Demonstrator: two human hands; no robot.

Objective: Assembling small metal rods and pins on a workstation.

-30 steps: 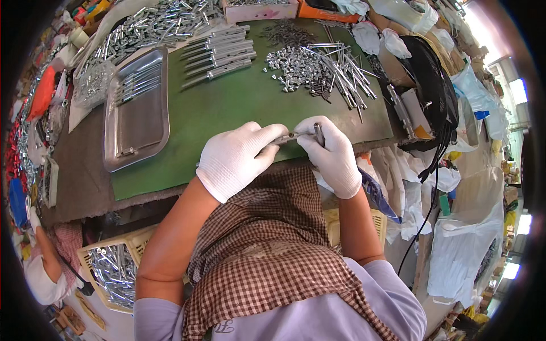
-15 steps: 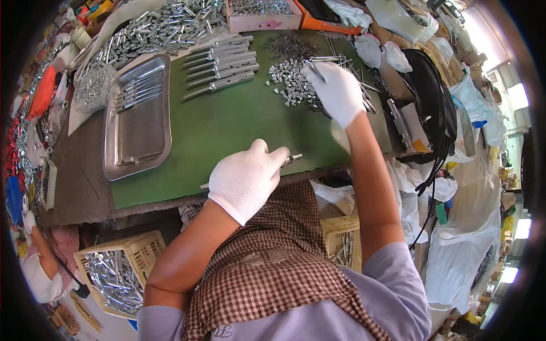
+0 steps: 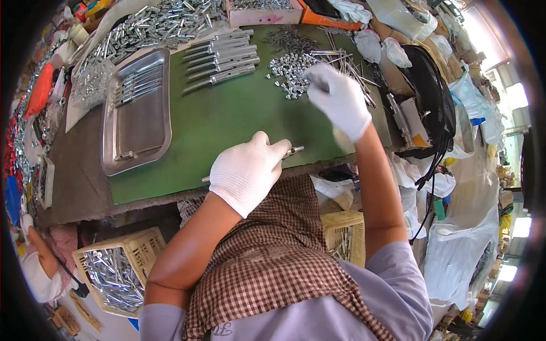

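My left hand point(image 3: 247, 171), in a white knit glove, is closed around a slim silver metal tube point(image 3: 294, 151) near the front edge of the green mat point(image 3: 239, 122). Both ends of the tube stick out of the grip. My right hand point(image 3: 339, 98), gloved too, is just right of a pile of small silver metal pieces point(image 3: 290, 73). Its fingers are curled in and slightly blurred; anything between them is hidden. Long metal pins point(image 3: 354, 69) lie loose behind and beside this hand. Farther left, several assembled metal tubes with rods point(image 3: 227, 65) lie in a row.
A steel tray point(image 3: 166, 122) with several rods stands at left. Behind are a heap of metal sleeves point(image 3: 165, 25), dark small parts point(image 3: 290, 40) and a pink box point(image 3: 265, 16). Crates of metal parts point(image 3: 149, 250) sit below the table edge. Another person's arm point(image 3: 42, 250) shows far left.
My right hand has drawn back slightly to the right and nearer from the pile of small pieces. The left hand keeps its grip on the tube, almost in place.
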